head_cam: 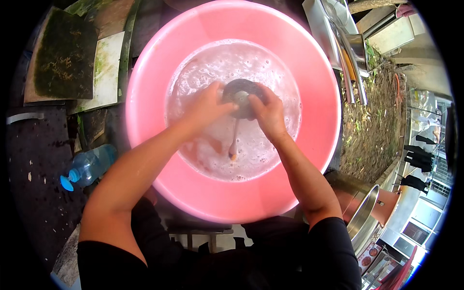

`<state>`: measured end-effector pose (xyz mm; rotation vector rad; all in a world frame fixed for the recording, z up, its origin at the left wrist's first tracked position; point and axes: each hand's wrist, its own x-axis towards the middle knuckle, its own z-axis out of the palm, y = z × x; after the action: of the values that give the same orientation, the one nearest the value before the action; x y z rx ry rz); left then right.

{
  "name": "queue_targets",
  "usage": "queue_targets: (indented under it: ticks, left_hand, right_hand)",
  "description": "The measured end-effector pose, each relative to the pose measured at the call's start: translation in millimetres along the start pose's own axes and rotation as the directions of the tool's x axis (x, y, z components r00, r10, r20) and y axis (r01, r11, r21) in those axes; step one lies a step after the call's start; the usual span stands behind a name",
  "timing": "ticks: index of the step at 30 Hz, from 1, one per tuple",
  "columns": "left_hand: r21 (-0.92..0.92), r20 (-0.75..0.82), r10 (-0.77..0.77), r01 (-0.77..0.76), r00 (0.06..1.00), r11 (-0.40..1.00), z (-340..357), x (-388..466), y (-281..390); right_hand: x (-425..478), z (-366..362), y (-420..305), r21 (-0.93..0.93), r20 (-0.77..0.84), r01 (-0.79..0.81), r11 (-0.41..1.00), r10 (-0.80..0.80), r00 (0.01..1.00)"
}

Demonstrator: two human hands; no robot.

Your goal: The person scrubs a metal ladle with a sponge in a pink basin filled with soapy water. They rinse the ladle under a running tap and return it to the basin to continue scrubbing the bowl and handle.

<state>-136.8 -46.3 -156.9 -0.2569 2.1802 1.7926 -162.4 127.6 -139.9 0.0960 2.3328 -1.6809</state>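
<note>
A large pink plastic basin (233, 201) of cloudy, soapy water stands before me. Over its middle I hold a dark, round, dish-like object (241, 84), perhaps a small bowl or lid, with a paler centre. My right hand (269, 110) grips its right side, fingers behind and thumb across the face. At its left edge is my left hand (214, 105), slightly blurred, its thumb and fingers against the rim. Below the hands a spoon-like utensil (233, 146) lies in the water; its upper end is hidden behind the round object. Whatever lies deeper in the water cannot be made out.
A clear plastic bottle with blue cap (90, 166) lies left of the basin, below mossy boards (65, 54). Metal trays and utensils (344, 47) are at upper right. A steel pot (364, 208) stands at lower right, beside bare ground (373, 137).
</note>
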Motion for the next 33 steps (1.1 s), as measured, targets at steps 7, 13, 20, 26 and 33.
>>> queue_targets:
  ticks: [7,13,20,26,33]
  left_hand:
    - [-0.026,0.042,-0.128,0.13,0.991,0.991,15.6,5.0,-19.1]
    - [0.135,-0.023,-0.004,0.007,1.0,0.991,12.1,-1.7,-11.2]
    - [0.395,0.011,0.494,-0.458,0.869,0.797,14.7,-8.3,-13.6]
    - [0.469,0.099,0.638,-0.601,0.764,0.647,18.2,2.8,-6.5]
    - [0.427,0.172,0.452,-0.48,0.875,0.766,10.6,13.0,-1.5]
  right_hand:
    - [-8.0,-4.1,-0.8,-0.062,0.184,-0.078,0.995,0.088,0.979]
    - [-6.8,-16.7,-3.6,0.204,0.359,-0.18,0.962,0.098,0.928]
    - [-8.1,-18.9,4.5,0.234,0.407,-0.275,0.932,0.163,0.899]
    - [-10.0,-12.3,20.3,0.309,0.419,-0.306,0.901,0.159,0.894]
    - [-18.7,4.7,6.4,0.296,0.366,-0.29,0.91,0.173,0.914]
